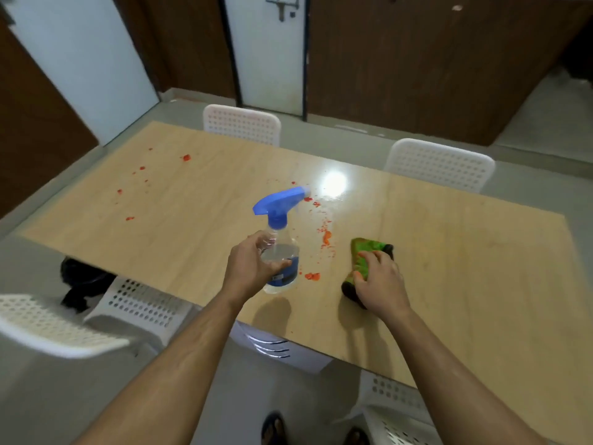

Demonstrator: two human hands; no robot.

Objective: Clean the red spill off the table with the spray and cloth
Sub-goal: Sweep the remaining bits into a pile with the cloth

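Here my left hand grips the spray, nozzle toward the spill, while my right hand presses the cloth flat on the counter, ready to wipe.

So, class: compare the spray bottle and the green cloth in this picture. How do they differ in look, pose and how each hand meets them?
The spray bottle is clear with a blue trigger head; the cloth is green and dark-edged. The bottle stands upright; the cloth lies bunched flat. The left hand grips the bottle; the right hand rests on the cloth. Both are on the table beside the red spill.
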